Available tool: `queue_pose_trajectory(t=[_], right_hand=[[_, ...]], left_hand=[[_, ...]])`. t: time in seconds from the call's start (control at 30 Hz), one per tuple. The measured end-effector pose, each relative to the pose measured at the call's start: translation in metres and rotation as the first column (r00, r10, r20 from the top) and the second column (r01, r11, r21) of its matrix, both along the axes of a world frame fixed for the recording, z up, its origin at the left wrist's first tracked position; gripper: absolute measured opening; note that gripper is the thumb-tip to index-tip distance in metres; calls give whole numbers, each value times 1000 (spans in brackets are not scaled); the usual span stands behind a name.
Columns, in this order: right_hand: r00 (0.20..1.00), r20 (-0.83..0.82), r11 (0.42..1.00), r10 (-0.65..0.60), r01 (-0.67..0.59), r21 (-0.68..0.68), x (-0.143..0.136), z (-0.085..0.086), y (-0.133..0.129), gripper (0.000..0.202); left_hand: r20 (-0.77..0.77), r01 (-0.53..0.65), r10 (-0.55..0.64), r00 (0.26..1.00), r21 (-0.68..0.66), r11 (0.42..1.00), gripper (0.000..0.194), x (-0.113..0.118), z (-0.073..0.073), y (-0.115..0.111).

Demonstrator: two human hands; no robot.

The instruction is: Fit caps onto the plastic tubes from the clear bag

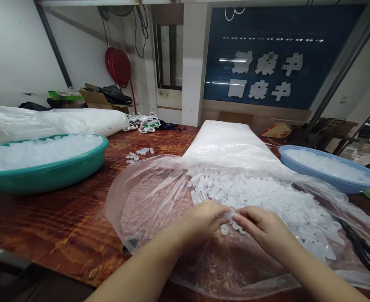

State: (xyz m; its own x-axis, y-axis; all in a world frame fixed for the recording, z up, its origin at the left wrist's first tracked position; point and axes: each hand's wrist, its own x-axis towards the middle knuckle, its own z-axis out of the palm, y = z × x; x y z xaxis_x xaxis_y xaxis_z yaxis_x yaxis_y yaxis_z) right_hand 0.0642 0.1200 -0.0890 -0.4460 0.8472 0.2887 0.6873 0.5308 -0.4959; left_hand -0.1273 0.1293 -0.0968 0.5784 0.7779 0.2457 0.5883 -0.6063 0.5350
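Between the fingertips of both hands is a small translucent white plastic piece [228, 215]. My left hand [204, 216] pinches one end, and my right hand [263, 228] pinches the other. Fingers cover part of it, so its exact kind cannot be made out. Just below the hands lie a few round plastic pieces [224, 229]. Behind and to the right spreads a heap of similar white plastic pieces [260, 197], some long and tongue-shaped, others ring-like. They lie on the mouth of a clear plastic bag [147, 201], flattened over the table.
A green basin [78, 170] of white pieces stands left; a blue basin [313, 170] of them stands right. A full white sack [225, 136] lies behind the heap. Loose pieces [134, 156] dot the wooden table [62, 222]. A black long-handled object [361, 247] rests at right.
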Motion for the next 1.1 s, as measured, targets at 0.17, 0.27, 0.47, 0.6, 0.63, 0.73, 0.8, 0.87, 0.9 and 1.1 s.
queue_pose_trajectory(t=[0.17, 0.27, 0.47, 0.6, 0.63, 0.73, 0.8, 0.87, 0.9, 1.1], right_hand=[[996, -93, 998, 10, -16, -63, -7, 3, 7, 32], [985, -149, 995, 84, -92, -49, -12, -1, 10, 23], [888, -394, 871, -238, 15, -492, -28, -15, 15, 27], [943, -263, 914, -207, 90, -395, -23, -21, 11, 31], [972, -153, 936, -178, 119, -333, -21, -23, 9, 29], [983, 161, 984, -91, 114, -138, -19, -27, 0, 14], [960, 269, 994, -81, 99, -53, -23, -30, -4, 8], [939, 328, 994, -101, 105, 5, -27, -33, -6, 7], [934, 340, 994, -106, 106, 21, -29, -34, -6, 7], [957, 278, 996, -87, 87, 11, -22, -39, -1, 10]], left_hand=[[9, -127, 127, 992, 36, 991, 20, 0, -1, 1], [-41, -119, 120, 992, 26, 993, 19, 0, -4, 4], [-190, -102, 117, 975, 87, 991, 18, 1, -12, 6], [-149, -454, 447, 882, -14, 891, 22, -6, -6, 18], [-155, -580, 567, 809, -53, 813, 24, -10, -5, 23], [-223, -793, 763, 606, -104, 600, 30, -21, -4, 39], [-282, -838, 790, 544, -130, 531, 31, -25, -6, 47], [-334, -845, 778, 532, -148, 514, 40, -24, -10, 49], [-354, -842, 767, 535, -152, 517, 45, -22, -11, 49], [-395, -834, 748, 533, -97, 543, 73, 1, -9, 43]])
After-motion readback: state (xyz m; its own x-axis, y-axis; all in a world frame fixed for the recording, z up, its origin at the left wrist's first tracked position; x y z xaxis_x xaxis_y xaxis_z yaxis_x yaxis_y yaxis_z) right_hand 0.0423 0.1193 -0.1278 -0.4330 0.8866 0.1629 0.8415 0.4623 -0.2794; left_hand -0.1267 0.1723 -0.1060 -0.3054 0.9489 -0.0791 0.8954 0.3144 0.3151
